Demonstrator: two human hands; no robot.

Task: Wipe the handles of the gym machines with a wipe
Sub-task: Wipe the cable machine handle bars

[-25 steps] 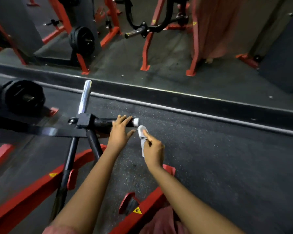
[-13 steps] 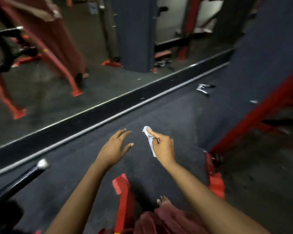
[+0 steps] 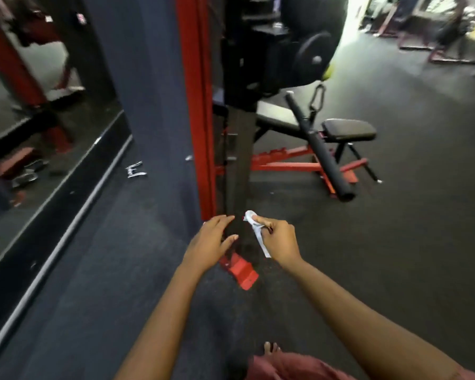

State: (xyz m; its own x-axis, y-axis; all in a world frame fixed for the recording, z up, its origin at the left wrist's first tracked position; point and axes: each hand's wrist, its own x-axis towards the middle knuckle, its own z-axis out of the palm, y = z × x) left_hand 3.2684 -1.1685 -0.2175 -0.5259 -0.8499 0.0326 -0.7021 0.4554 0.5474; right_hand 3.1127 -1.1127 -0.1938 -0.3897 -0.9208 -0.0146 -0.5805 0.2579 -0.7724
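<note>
My right hand point(image 3: 279, 238) pinches a white wipe point(image 3: 254, 227) between thumb and fingers, and the wipe's tail hangs down. My left hand point(image 3: 213, 244) floats beside it with fingers spread, holding nothing. Both hands hover in front of the red and black upright point(image 3: 200, 105) of a gym machine. A long black padded bar handle point(image 3: 320, 149) hangs from a carabiner point(image 3: 317, 101) beyond the hands, to the upper right. Neither hand touches it.
A black bench pad point(image 3: 348, 128) on a red frame point(image 3: 288, 165) stands behind the bar. A weight plate point(image 3: 313, 58) sits higher on the machine. A wall mirror point(image 3: 39, 119) runs along the left. A red foot plate point(image 3: 242, 270) lies on the dark floor under my hands.
My view has swung right, away from the first machine's handle that my left hand gripped. My left hand let go of it, and both hands now face another machine with a hanging bar.
</note>
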